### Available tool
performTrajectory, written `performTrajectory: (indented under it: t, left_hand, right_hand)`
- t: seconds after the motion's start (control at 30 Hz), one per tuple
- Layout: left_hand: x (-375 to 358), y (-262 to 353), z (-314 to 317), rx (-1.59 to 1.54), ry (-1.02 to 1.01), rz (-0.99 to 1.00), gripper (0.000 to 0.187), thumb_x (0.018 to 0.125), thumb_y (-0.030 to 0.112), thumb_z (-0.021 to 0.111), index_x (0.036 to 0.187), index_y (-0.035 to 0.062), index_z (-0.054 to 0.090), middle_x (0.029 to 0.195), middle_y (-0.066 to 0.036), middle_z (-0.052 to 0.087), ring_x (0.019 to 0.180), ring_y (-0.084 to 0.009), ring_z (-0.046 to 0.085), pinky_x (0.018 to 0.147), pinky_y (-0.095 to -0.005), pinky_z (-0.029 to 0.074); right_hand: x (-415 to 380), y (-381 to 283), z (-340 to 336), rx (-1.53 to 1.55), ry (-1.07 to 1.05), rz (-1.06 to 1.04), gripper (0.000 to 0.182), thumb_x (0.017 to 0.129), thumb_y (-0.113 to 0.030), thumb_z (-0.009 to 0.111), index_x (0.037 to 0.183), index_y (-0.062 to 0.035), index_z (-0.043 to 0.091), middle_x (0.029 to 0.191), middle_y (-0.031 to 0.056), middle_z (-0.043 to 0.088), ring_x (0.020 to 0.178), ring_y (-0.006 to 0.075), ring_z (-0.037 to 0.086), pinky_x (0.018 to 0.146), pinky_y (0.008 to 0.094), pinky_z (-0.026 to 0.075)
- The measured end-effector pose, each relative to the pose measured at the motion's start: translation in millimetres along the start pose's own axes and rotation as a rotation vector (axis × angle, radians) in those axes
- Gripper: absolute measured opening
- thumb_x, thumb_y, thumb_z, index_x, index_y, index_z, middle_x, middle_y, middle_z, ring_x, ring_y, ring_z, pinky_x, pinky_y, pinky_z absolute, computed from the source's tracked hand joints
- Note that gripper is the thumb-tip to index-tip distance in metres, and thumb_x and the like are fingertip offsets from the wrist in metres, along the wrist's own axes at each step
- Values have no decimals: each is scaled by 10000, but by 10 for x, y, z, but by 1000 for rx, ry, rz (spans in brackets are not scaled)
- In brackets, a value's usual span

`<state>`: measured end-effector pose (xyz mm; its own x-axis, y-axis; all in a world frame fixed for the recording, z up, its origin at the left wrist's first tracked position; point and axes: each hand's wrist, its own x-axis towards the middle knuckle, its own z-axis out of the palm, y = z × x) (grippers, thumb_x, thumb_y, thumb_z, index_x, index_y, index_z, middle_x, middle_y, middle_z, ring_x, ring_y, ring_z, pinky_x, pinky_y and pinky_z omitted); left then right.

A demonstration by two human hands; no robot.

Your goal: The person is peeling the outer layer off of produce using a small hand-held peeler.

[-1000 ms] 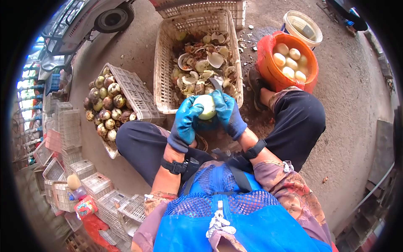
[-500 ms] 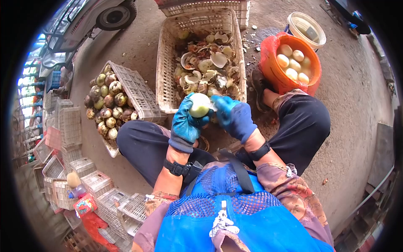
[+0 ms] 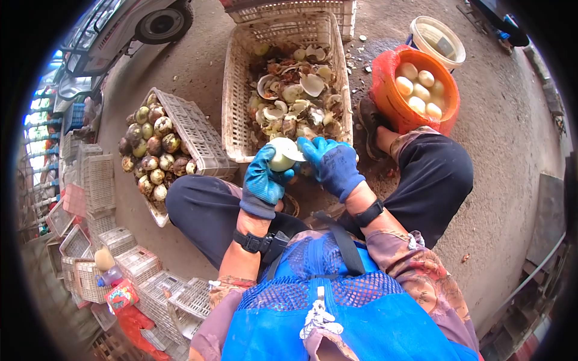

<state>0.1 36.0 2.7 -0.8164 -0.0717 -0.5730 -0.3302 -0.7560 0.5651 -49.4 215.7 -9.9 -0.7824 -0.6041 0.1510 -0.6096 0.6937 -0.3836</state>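
Note:
My left hand (image 3: 262, 179), in a blue-green coated glove, is closed round a pale greenish-white onion (image 3: 281, 161). In a matching glove, my right hand (image 3: 335, 167) is closed at the onion's right side. Its fingertips pinch a white onion layer (image 3: 294, 151) that stands off from the bulb. Just beyond both hands is a tall white crate (image 3: 236, 90) holding loose peelings (image 3: 295, 102), among them curved white layers and brown skins.
To the left, a tilted white crate (image 3: 195, 129) holds mottled brown and green onions (image 3: 153, 144). An orange bucket (image 3: 448, 108) with peeled white onions (image 3: 421, 92) stands by my right foot, before a white bucket (image 3: 436, 39). Stacked crates (image 3: 99, 180) and a vehicle wheel (image 3: 164, 26) lie farther left.
The white layer now stands visibly away from the onion under my right fingertips. My right hand has shifted slightly; the onion stays in my left hand.

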Motion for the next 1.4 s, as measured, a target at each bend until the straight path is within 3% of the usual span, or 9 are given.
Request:
performTrajectory:
  t: [0.33,0.5,0.77,0.83,0.9,1.07,1.23,1.27,1.4]
  left_hand:
    - [-73,77,-38,-21,-174,-32,403,929,205,583,1278,9,532,1112,-171,655,891,-319,687,646,-358,614]
    - [-35,44,64,233,-174,254,576,874,32,593,1418,33,405,1189,-149,597,983,-269,666,712,-378,617]
    - [-81,-108,301,735,-99,690,754,778,-53,706,1448,20,368,1145,-92,605,1039,-172,594,900,-302,515]
    - [113,-150,50,492,-202,421,494,834,106,669,1301,22,530,1154,-85,615,1008,-212,628,873,-316,542]
    - [158,-144,116,42,-212,16,412,846,127,645,1243,52,569,1102,-92,663,998,-261,660,724,-422,591]
    - [414,-247,35,-51,-125,-180,292,899,222,631,1164,101,612,1060,-122,697,890,-328,690,666,-452,598]
    - [929,483,887,-13,-282,-87,349,870,317,646,1135,91,617,974,-87,692,790,-272,677,597,-396,591]
    - [1101,735,1238,61,-382,189,366,876,316,635,1154,80,615,970,-90,692,791,-271,677,588,-378,591]
    - [1220,2043,3010,144,-631,586,418,1009,297,462,1251,-40,514,1157,-273,618,1067,-375,634,894,-476,581]
  right_hand:
    - [39,259,68,-14,-172,295,398,821,-204,620,1216,-183,578,849,109,656,742,316,669,620,454,503]
    - [-1,296,434,961,48,513,395,918,-192,547,1301,-101,570,807,55,678,545,114,564,509,266,445]
    - [-21,19,-8,2097,-84,437,307,951,-191,610,1221,-44,600,1040,61,668,916,189,642,838,326,525]
    - [-110,308,311,1329,77,239,319,955,-211,594,1229,-46,580,1031,78,667,889,208,660,755,344,550]
    - [-139,326,172,1747,110,625,369,972,-225,567,1279,-20,539,1020,114,678,774,209,670,600,300,541]
    - [-206,417,315,1733,208,825,352,964,-213,554,1241,4,547,873,127,686,481,135,539,416,289,473]
    - [-279,386,434,1709,99,888,295,957,-214,586,1213,-67,588,848,75,664,490,116,507,434,275,452]
    - [-272,365,401,1699,73,877,298,957,-227,587,1212,-74,589,845,73,663,492,113,506,438,274,453]
    - [-222,271,437,1688,38,864,325,962,-222,579,1234,-47,564,860,81,668,469,122,511,423,273,457]
